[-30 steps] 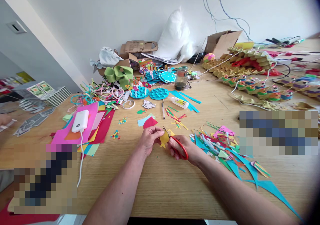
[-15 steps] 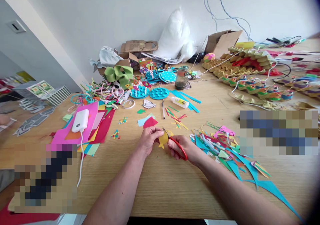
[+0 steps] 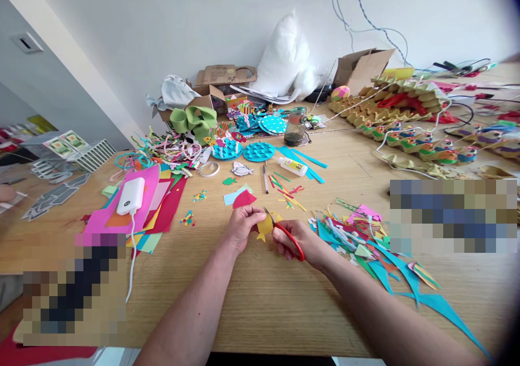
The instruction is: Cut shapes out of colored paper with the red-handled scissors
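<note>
My left hand [image 3: 244, 227] pinches a piece of yellow paper [image 3: 265, 226] between thumb and fingers, just above the table. The paper has a forked, tail-like point at its lower end. In my right hand [image 3: 298, 241] is a pair of scissors [image 3: 291, 240] with red handles; their dark blades lie across the paper's upper part, pointing up and left. A red paper piece [image 3: 244, 198] and a light blue one lie just beyond my left hand. Farther off are a green paper fish [image 3: 229, 181], a white fish cutout [image 3: 242, 169] and a pen [image 3: 265, 178].
Coloured paper scraps [image 3: 357, 236] spread to the right of my right hand. A glue bottle [image 3: 293, 165] lies beyond the hands, near a glass jar [image 3: 295, 126]. On the left, a white power bank [image 3: 130, 196] with a cable rests on paper sheets. Egg cartons [image 3: 353, 109] stand back right.
Almost nothing differs. The yellow paper's lower point has shifted very slightly; both hands and the scissors stay in the same place.
</note>
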A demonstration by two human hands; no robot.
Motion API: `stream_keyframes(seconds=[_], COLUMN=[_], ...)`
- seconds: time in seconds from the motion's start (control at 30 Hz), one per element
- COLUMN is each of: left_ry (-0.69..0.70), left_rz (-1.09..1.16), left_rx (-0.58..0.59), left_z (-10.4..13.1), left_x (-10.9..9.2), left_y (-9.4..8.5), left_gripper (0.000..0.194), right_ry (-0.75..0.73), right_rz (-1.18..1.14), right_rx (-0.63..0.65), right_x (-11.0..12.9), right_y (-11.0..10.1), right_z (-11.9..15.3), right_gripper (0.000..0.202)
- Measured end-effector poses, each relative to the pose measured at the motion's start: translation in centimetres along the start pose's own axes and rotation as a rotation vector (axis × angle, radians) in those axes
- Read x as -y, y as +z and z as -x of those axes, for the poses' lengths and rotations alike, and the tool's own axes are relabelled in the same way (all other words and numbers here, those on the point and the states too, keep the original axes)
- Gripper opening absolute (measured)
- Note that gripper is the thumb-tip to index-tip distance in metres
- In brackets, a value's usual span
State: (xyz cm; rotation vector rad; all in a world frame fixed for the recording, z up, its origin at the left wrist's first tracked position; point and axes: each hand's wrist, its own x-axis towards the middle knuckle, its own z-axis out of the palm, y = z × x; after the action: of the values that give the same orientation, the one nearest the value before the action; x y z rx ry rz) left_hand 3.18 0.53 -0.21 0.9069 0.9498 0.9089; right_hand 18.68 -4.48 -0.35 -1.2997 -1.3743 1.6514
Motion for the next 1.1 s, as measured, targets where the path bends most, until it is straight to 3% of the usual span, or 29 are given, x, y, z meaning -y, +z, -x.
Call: stream_keyframes(seconds=[1.1], left_ry=[-0.009], left_rz=[0.016], left_rx=[0.019], left_z=[0.13], left_x=[-0.23], left_y=[0.12], left_gripper=[0.02], right_ry=[-0.016], right_rz=[0.009], right_rx=[0.001], right_x=[0.09], right_y=[-0.03], right_z=[0.12], right_gripper=[0.05])
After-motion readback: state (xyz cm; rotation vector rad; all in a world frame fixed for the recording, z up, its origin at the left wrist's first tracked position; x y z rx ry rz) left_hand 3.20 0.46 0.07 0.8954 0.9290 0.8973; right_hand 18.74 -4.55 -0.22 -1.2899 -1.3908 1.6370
